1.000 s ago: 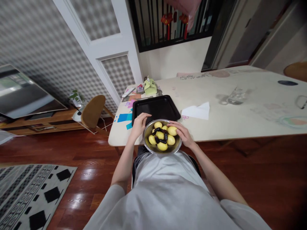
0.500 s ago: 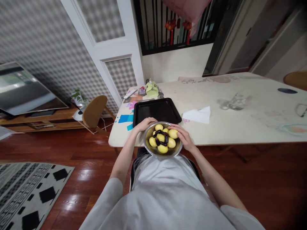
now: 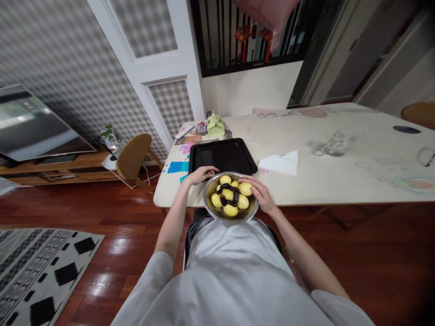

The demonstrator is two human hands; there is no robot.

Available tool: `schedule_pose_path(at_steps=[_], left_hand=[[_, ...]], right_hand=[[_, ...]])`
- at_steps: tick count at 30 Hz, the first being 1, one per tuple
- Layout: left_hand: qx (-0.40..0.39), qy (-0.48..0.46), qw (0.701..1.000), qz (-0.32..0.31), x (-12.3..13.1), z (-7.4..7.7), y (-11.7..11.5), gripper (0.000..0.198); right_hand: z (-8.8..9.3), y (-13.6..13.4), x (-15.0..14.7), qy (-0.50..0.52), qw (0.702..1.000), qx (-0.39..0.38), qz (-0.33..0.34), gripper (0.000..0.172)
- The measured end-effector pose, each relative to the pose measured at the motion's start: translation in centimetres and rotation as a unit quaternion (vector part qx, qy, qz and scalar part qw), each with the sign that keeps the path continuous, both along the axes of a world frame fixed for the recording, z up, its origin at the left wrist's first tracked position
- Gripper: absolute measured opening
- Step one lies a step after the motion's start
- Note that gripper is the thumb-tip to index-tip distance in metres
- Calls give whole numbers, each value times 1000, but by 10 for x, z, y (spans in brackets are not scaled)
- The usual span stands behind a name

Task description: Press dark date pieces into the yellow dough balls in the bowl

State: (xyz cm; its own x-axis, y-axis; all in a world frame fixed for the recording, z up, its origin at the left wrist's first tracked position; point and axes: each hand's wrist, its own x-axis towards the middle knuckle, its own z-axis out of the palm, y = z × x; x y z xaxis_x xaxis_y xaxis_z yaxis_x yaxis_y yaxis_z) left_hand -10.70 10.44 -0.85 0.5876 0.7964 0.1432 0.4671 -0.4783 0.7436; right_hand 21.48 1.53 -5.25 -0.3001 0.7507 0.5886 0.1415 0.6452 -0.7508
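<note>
Steel bowl (image 3: pixel 231 217) of yellow fruits (image 3: pixel 230 209) sits at the tabletop (image 3: pixel 322 181) edge, before a black tray (image 3: pixel 222 156). The left hand (image 3: pixel 200 174) lies flat and open at its rim. The right hand (image 3: pixel 260 192) curls over the opposite rim, grip unclear. Steadying seems to be in hand, and any lift needs both hands gripping.

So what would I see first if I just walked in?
The shiny metal bowl at the near edge of the table, piled with round yellow pieces and a few dark ones. The left hand and right hand sit at either side of it. Just behind it lies a black tray.
</note>
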Motion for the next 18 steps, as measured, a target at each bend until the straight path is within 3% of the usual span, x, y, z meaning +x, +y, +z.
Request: schedule_pose_path(at_steps=[5, 12, 15, 18], left_hand=[[22, -12, 999, 24, -9, 1, -5, 23], [104, -78, 983, 133, -23, 5, -30, 18], [131, -102, 974, 154, -20, 13, -45, 15], [139, -133, 972, 137, -7, 28, -66, 16]], right_hand=[[1, 0, 0, 0, 1000, 0, 2, 48], [0, 1, 0, 8, 1000, 8, 11, 44], [-1, 1, 0, 5, 1000, 5, 7, 45], [-1, 1, 1, 2, 1000, 4, 6, 46]])
